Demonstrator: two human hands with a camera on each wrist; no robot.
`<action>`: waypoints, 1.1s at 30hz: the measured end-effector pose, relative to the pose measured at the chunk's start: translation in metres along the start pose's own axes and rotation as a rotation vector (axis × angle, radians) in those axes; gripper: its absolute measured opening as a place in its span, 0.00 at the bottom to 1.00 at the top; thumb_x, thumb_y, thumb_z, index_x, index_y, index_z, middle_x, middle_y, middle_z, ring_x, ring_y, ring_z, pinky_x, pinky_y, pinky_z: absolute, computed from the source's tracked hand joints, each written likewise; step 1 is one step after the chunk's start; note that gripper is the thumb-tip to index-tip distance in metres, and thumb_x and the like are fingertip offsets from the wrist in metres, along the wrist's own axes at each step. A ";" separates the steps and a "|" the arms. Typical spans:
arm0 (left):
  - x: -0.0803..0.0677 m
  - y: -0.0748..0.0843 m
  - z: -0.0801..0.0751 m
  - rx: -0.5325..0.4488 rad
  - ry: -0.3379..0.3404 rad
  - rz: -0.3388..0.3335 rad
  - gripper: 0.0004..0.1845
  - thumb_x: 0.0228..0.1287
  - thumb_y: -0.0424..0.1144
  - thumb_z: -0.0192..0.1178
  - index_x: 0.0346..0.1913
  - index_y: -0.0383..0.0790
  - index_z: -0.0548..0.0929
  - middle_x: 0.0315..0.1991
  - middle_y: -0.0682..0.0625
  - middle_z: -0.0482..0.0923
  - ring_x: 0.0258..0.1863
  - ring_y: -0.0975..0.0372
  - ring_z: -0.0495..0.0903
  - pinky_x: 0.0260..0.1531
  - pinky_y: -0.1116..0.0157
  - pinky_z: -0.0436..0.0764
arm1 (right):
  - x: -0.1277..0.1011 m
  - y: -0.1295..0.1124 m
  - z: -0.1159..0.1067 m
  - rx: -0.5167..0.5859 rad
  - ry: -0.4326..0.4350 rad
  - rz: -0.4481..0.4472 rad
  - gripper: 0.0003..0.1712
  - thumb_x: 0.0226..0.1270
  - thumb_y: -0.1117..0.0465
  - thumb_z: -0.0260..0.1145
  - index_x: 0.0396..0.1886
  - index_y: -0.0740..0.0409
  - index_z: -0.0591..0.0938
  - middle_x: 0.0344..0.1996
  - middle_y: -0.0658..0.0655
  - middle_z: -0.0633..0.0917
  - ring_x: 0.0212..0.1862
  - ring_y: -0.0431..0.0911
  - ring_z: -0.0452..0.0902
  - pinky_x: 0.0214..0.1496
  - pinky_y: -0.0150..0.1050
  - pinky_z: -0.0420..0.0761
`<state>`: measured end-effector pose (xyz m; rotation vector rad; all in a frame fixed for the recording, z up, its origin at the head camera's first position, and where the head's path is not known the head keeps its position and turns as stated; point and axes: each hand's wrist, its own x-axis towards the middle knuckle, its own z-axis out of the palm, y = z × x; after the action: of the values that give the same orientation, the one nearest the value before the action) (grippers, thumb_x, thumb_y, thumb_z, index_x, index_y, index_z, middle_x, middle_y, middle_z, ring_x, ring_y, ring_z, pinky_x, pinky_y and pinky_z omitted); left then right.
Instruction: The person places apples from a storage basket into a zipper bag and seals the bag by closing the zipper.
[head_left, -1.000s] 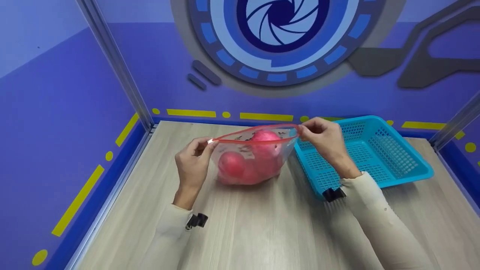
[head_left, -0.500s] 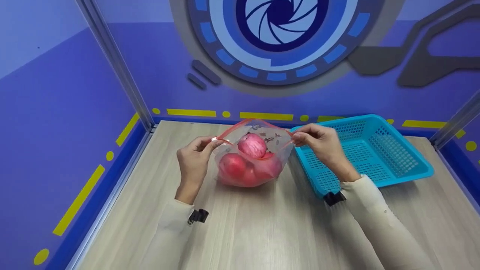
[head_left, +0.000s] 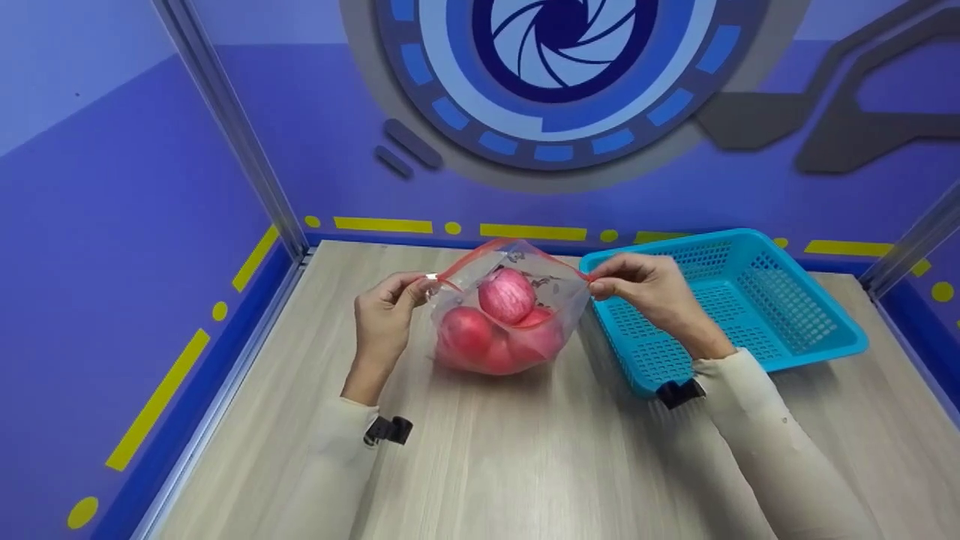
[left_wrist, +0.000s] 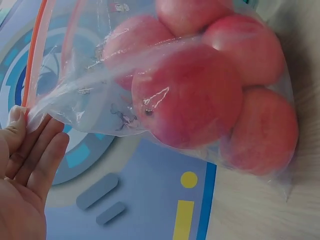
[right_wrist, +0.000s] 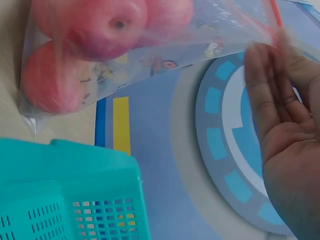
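Observation:
A clear zip bag [head_left: 559, 296] with a red seal strip stands on the wooden table [head_left: 525, 450], holding several red apples [head_left: 507, 295]. Its mouth is spread wide. My left hand [head_left: 386, 319] pinches the left end of the rim, and my right hand [head_left: 637, 289] pinches the right end. The left wrist view shows the apples [left_wrist: 190, 100] pressed against the plastic and my left hand [left_wrist: 22, 165] at the bag's corner. In the right wrist view the bag [right_wrist: 200, 35] hangs beside my right hand [right_wrist: 280, 115].
A blue plastic basket [head_left: 817, 322] sits just right of the bag, touching my right forearm. Blue walls with yellow marks close the table on the left, back and right. Bare wood lies in front of the bag.
The bag's mouth went from a stretched, nearly closed line to a wide opening. Both hands came slightly closer together and lower, and the top apple now shows through the opening.

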<state>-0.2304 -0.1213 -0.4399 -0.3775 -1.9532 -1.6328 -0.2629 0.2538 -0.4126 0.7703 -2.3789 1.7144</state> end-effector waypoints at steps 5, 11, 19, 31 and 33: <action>-0.001 -0.004 -0.004 -0.005 -0.046 0.017 0.06 0.73 0.28 0.65 0.46 0.28 0.89 0.41 0.43 0.90 0.39 0.55 0.90 0.44 0.63 0.88 | -0.002 -0.003 0.000 -0.089 0.038 -0.031 0.04 0.73 0.62 0.73 0.43 0.57 0.92 0.39 0.55 0.90 0.38 0.50 0.87 0.46 0.38 0.88; -0.006 -0.016 -0.010 0.063 0.032 0.021 0.05 0.74 0.30 0.64 0.43 0.30 0.88 0.38 0.47 0.91 0.39 0.56 0.91 0.44 0.66 0.87 | -0.007 0.006 -0.002 -0.200 0.107 -0.022 0.04 0.76 0.65 0.70 0.44 0.61 0.89 0.39 0.55 0.89 0.36 0.43 0.85 0.40 0.32 0.84; -0.010 -0.012 -0.008 0.071 0.055 0.058 0.07 0.77 0.31 0.63 0.40 0.32 0.88 0.35 0.47 0.91 0.35 0.54 0.90 0.42 0.66 0.87 | -0.011 0.013 -0.005 -0.294 0.115 0.008 0.04 0.77 0.64 0.69 0.45 0.61 0.88 0.40 0.56 0.89 0.34 0.42 0.81 0.35 0.29 0.79; -0.023 -0.006 -0.006 -0.198 -0.088 -0.249 0.12 0.81 0.31 0.59 0.38 0.25 0.83 0.30 0.43 0.85 0.28 0.60 0.87 0.35 0.62 0.89 | -0.013 0.021 -0.020 -0.252 -0.083 0.218 0.09 0.79 0.58 0.69 0.43 0.60 0.86 0.36 0.59 0.88 0.38 0.52 0.84 0.41 0.39 0.85; -0.025 -0.007 -0.006 -0.236 -0.115 -0.301 0.12 0.81 0.32 0.58 0.38 0.26 0.83 0.29 0.45 0.84 0.27 0.61 0.86 0.33 0.63 0.88 | -0.014 0.023 -0.022 -0.245 -0.117 0.265 0.09 0.79 0.58 0.69 0.43 0.61 0.86 0.37 0.62 0.88 0.39 0.53 0.84 0.41 0.39 0.85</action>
<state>-0.2126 -0.1248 -0.4591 -0.2814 -1.9804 -2.0864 -0.2663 0.2840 -0.4298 0.5527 -2.8116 1.4519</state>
